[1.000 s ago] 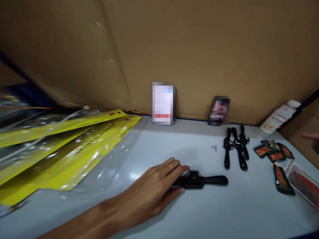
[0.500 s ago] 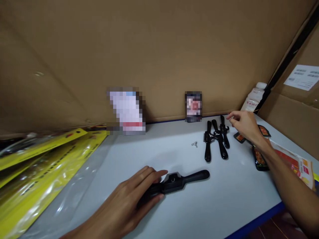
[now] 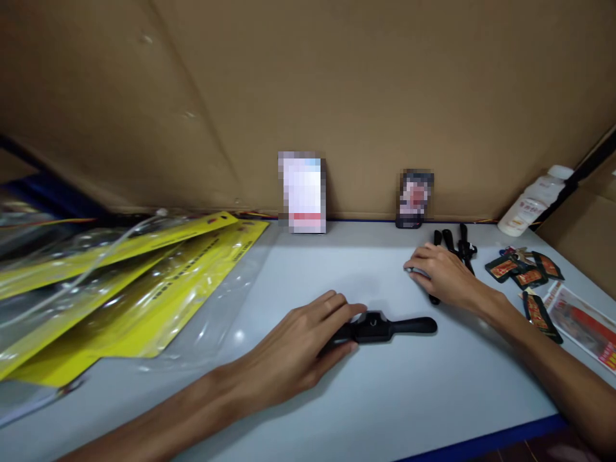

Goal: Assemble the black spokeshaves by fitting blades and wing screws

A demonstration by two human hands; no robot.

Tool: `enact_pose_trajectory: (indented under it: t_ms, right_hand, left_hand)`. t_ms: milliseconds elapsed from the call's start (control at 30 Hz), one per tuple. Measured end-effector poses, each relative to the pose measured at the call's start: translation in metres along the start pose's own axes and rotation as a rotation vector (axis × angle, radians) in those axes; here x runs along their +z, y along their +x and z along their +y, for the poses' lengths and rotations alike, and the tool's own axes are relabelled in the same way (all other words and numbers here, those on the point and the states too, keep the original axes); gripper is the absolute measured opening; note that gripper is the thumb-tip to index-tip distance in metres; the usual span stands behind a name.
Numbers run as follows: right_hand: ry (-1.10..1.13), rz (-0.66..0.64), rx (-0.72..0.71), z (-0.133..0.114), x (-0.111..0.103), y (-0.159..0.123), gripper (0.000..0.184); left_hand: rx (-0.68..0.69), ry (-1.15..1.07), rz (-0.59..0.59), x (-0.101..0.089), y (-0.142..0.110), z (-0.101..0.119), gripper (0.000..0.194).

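Note:
A black two-handled tool (image 3: 385,328) lies flat on the white table (image 3: 375,398). My left hand (image 3: 298,350) rests on its left handle, fingers curled over it and thumb underneath. My right hand (image 3: 445,277) is lower on the table farther right, fingers bent down over a small silver metal piece (image 3: 412,271), fingertips pinched at it. Just behind that hand lie several more black handle tools (image 3: 457,247), partly hidden by the hand.
Yellow-backed clear plastic packages (image 3: 120,282) are stacked at the left. A cardboard wall (image 3: 337,96) closes the back, with two small cards and a white bottle (image 3: 534,202) against it. Small dark sachets (image 3: 527,276) and a printed packet (image 3: 582,324) lie at the right.
My right hand came in from the right, passed over the black tools and dropped onto the small metal piece. The left hand stayed on the tool's handle while the view swung.

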State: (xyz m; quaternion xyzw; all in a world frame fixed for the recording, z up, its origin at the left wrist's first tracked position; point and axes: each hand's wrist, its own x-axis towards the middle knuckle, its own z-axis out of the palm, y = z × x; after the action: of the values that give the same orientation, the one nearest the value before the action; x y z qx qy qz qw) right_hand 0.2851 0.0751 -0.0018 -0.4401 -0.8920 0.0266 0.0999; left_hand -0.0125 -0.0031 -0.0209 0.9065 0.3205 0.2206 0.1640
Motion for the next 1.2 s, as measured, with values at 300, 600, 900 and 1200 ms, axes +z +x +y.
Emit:
enact_pose_trajectory:
  t_ms: [300, 600, 900, 1200]
  right_hand:
    - [0.322, 0.128, 0.093, -0.019, -0.003, 0.017, 0.019]
    - [0.927, 0.185, 0.230, -0.059, 0.005, -0.012, 0.010]
    - [0.814, 0.263, 0.046, -0.081, 0.014, -0.021, 0.015]
    - [0.776, 0.271, -0.013, -0.088, 0.020, -0.022, 0.017]
  left_hand:
    - [0.034, 0.044, -0.009, 0.002, 0.000, -0.001, 0.049]
    - [0.123, 0.058, -0.009, -0.003, -0.001, -0.005, 0.033]
    - [0.114, 0.061, 0.012, -0.004, 0.000, -0.002, 0.032]
    - [0.101, 0.018, 0.016, -0.001, -0.001, -0.003, 0.035]
